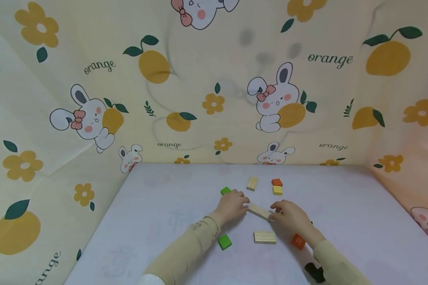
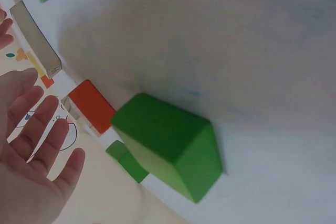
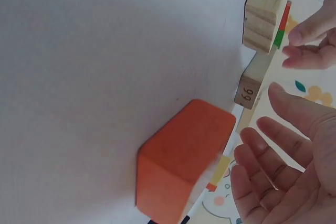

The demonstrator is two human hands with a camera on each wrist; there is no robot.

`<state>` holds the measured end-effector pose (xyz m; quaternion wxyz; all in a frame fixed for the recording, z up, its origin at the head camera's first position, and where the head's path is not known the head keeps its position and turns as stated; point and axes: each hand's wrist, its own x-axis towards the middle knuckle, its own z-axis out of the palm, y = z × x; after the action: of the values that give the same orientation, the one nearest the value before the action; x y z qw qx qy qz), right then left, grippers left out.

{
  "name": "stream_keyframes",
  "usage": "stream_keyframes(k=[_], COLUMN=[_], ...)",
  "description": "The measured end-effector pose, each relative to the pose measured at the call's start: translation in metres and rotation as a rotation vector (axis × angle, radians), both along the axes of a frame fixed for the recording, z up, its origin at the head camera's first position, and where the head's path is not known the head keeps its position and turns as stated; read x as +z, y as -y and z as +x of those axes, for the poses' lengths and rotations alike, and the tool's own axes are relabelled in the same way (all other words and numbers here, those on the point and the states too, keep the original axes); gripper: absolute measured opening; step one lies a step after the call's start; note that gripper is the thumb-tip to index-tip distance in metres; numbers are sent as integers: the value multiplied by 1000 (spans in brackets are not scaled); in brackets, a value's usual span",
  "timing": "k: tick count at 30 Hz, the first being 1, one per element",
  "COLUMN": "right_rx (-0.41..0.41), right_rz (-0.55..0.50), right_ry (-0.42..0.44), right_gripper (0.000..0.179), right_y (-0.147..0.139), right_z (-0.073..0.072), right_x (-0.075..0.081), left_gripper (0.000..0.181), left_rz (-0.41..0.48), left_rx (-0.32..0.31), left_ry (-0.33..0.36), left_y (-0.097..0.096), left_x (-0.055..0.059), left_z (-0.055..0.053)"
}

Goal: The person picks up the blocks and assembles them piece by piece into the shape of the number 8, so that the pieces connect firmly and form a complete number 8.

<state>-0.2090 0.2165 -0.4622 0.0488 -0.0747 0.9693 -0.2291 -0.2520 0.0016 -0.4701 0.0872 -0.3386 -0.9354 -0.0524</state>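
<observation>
A long pale wooden block [image 1: 259, 211] lies flat and slanted on the white table, between the two hands. My left hand [image 1: 232, 206] is at its left end, fingers relaxed; the left wrist view shows them spread with nothing held. At the block's right end is my right hand [image 1: 292, 215], its fingers loosely bent and empty in the right wrist view. The same block [image 2: 37, 40] appears in the left wrist view, apart from the left fingers. In the right wrist view, the end of a wooden block [image 3: 252, 85] bears the mark 66.
Green blocks [image 1: 224, 242] lie near and behind the left hand. A wooden block pair [image 1: 265, 237] is in front; another [image 1: 252, 183] stands behind, beside orange [image 1: 277, 182] and yellow [image 1: 277, 190] blocks. An orange block marked R [image 1: 298, 241] and a black object [image 1: 314, 272] lie by the right forearm.
</observation>
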Motion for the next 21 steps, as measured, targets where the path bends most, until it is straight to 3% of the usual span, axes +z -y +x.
stream_keyframes(k=[12,21], right_rx=[-11,-10], right_rz=[23,59], right_ry=[20,26], right_gripper=[17,15], right_y=[5,10], right_z=[0,-3], right_x=[-4,-3], left_gripper=[20,19], left_rz=[-58,-4], left_rx=[50,63], left_ry=[49,95], left_y=[-13,-15], left_x=[0,-3], left_z=[-2,-8])
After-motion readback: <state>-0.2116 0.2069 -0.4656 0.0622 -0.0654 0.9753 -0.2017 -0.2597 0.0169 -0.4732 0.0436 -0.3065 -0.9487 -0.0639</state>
